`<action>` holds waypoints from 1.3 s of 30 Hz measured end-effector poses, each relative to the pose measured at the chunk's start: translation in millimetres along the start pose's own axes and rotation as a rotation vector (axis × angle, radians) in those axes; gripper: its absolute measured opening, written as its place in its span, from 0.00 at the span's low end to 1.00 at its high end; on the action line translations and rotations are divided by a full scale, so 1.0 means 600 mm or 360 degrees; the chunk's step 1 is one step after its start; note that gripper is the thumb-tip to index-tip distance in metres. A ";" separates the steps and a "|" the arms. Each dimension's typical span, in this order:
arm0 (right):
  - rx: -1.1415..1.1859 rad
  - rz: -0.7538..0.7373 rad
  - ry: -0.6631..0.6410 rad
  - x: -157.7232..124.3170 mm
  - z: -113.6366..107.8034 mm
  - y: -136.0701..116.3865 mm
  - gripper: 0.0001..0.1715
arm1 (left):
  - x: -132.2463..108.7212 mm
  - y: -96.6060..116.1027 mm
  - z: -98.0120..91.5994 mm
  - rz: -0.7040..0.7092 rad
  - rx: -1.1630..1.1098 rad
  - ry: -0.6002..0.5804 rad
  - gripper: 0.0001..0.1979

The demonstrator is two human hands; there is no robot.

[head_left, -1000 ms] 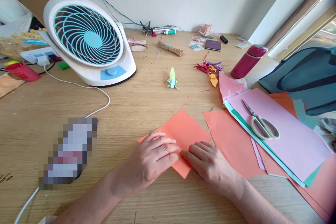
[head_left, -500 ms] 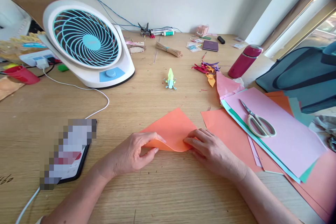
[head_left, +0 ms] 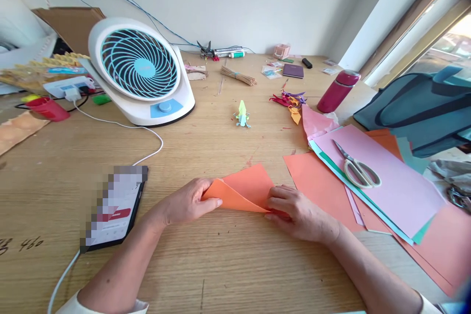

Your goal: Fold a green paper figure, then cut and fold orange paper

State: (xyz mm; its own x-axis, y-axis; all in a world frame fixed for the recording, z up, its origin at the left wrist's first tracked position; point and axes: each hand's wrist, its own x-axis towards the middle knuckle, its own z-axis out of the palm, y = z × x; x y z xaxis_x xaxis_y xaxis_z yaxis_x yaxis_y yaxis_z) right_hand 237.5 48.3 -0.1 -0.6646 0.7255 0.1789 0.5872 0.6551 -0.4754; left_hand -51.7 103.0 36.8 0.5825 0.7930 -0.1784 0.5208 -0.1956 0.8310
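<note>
An orange sheet of paper (head_left: 235,197) lies in front of me, its left side lifted and curled over towards the right. My left hand (head_left: 191,201) pinches the raised left corner between thumb and fingers. On the right, my right hand (head_left: 292,208) grips the paper's right corner close to the table, with fingers on top; its thumb is partly hidden. Beyond the sheet stands a small folded yellow-green and blue paper figure (head_left: 242,114). More orange paper (head_left: 320,186) lies just right of my right hand.
Scissors (head_left: 358,169) rest on a pink sheet (head_left: 397,181) at right, with a red bottle (head_left: 337,92) and blue-grey bag (head_left: 408,103) behind. A fan (head_left: 143,73) stands back left; a phone (head_left: 117,213) with a white cable (head_left: 64,274) lies left. Sticks (head_left: 238,76) lie far back.
My left hand has lifted the left corner of the orange paper and curled it over to the right. The right hand stays on the right corner. The whole view has shifted slightly.
</note>
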 end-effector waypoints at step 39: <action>-0.0079 0.0323 0.0353 -0.015 0.021 -0.010 0.12 | 0.034 -0.037 0.018 -0.0155 -0.0592 -0.0069 0.19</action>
State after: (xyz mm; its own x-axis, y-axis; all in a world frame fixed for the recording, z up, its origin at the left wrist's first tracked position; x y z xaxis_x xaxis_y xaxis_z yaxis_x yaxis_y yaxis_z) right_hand 234.0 35.3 -9.8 -0.4173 0.8675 0.2708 0.7232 0.4974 -0.4791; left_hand -44.4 117.1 9.0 0.5715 0.7708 -0.2817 0.3179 0.1086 0.9419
